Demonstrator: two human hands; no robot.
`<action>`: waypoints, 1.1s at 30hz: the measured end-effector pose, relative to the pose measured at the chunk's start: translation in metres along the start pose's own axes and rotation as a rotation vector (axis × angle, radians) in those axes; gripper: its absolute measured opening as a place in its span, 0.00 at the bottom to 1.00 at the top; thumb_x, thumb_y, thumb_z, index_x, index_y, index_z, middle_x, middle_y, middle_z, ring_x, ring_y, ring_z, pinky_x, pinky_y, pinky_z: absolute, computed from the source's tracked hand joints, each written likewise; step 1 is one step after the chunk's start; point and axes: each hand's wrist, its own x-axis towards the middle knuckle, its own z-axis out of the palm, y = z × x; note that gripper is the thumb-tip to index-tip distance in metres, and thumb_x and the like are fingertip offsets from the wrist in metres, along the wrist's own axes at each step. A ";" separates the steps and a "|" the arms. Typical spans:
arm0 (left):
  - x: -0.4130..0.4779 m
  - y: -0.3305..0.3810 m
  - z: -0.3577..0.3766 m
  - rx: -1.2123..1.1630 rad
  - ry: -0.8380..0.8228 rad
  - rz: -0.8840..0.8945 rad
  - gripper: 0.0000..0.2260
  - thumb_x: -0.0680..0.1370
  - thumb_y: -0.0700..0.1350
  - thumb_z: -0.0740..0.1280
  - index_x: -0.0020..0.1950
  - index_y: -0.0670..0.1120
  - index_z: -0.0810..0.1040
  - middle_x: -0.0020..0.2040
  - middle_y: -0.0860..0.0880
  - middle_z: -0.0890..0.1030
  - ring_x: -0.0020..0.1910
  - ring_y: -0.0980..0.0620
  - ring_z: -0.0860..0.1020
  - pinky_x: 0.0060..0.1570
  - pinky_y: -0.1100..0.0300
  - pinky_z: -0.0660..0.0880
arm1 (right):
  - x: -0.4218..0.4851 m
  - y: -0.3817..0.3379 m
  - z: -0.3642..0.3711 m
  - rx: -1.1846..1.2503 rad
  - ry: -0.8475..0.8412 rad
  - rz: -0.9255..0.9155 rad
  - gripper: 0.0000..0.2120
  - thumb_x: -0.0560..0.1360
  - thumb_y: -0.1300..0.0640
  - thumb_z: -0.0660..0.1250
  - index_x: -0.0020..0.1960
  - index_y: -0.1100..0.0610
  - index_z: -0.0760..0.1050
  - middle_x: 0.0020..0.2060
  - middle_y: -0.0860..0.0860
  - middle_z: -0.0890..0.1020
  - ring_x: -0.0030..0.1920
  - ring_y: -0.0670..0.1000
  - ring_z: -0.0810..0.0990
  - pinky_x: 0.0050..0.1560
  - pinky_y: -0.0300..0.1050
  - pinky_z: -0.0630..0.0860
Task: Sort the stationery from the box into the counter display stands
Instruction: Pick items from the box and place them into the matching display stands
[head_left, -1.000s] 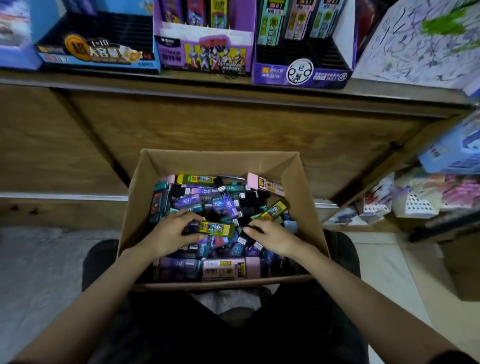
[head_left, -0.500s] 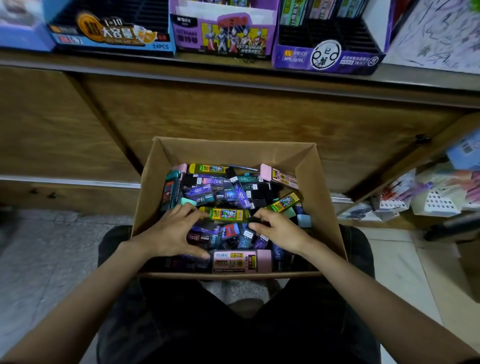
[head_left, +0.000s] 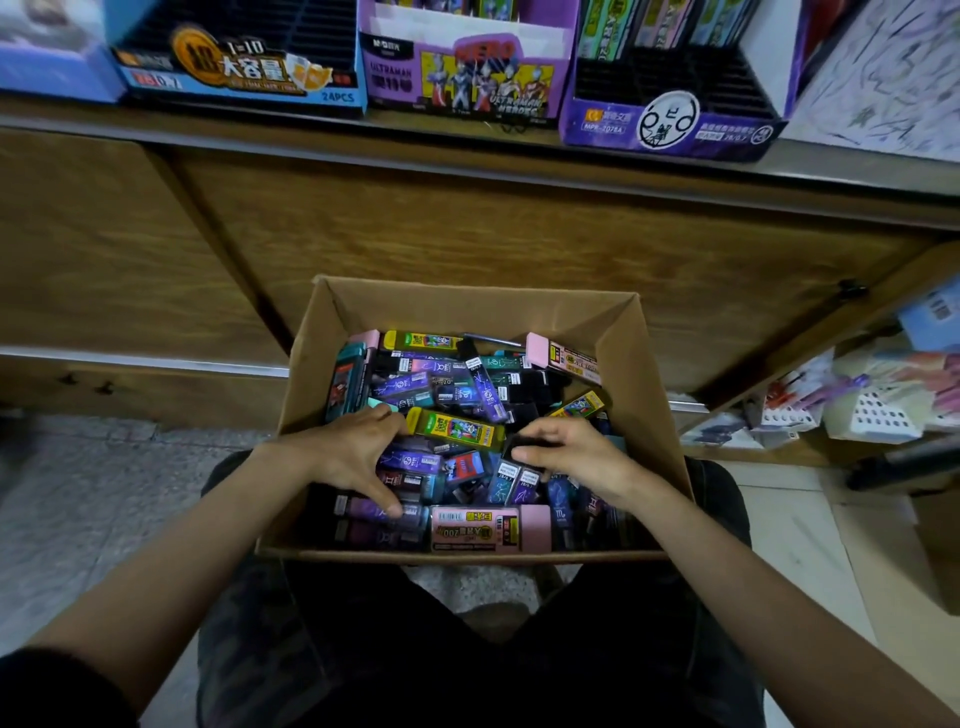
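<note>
An open cardboard box (head_left: 652, 374) rests on my lap, filled with several small stationery cases in purple, black, teal, pink and yellow. My left hand (head_left: 348, 452) lies on the left of the pile; its thumb and bent fingers span a few purple cases (head_left: 410, 462). A yellow-green case (head_left: 457, 428) lies just past its fingertips. My right hand (head_left: 571, 452) is to the right, with curled fingers round a black case (head_left: 519, 446). Up on the counter stand a blue display stand (head_left: 239, 73), a purple Ultraman stand (head_left: 467, 83) and a purple slotted stand (head_left: 670, 119).
The wooden counter front (head_left: 467, 234) rises right behind the box. An open cabinet at the right holds packets and white baskets (head_left: 878, 415). A scribbled test sheet (head_left: 893, 78) lies on the counter at far right. Tiled floor (head_left: 78, 493) lies on both sides of my legs.
The view has dropped toward the box. My left hand has let go of the yellow-green case and spread over the purple ones. My right hand has curled round a black case.
</note>
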 end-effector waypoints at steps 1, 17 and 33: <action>0.002 0.000 -0.001 0.007 -0.005 0.000 0.44 0.60 0.67 0.74 0.67 0.48 0.62 0.60 0.52 0.65 0.58 0.55 0.64 0.58 0.61 0.65 | -0.002 0.000 -0.001 0.031 -0.022 0.017 0.06 0.74 0.64 0.69 0.48 0.55 0.79 0.43 0.49 0.81 0.41 0.43 0.79 0.37 0.36 0.75; 0.000 0.012 -0.007 -0.533 0.000 0.021 0.14 0.74 0.44 0.72 0.57 0.44 0.75 0.53 0.51 0.80 0.53 0.55 0.78 0.50 0.66 0.74 | 0.001 -0.006 -0.008 0.105 0.110 0.097 0.17 0.71 0.65 0.71 0.59 0.61 0.76 0.51 0.54 0.81 0.50 0.48 0.78 0.44 0.36 0.75; 0.025 0.086 -0.035 -1.159 0.508 0.017 0.10 0.79 0.45 0.64 0.53 0.38 0.77 0.50 0.44 0.83 0.51 0.49 0.81 0.52 0.57 0.75 | -0.005 -0.087 -0.037 0.183 0.213 -0.135 0.12 0.72 0.64 0.70 0.55 0.60 0.78 0.52 0.56 0.82 0.54 0.55 0.80 0.58 0.51 0.74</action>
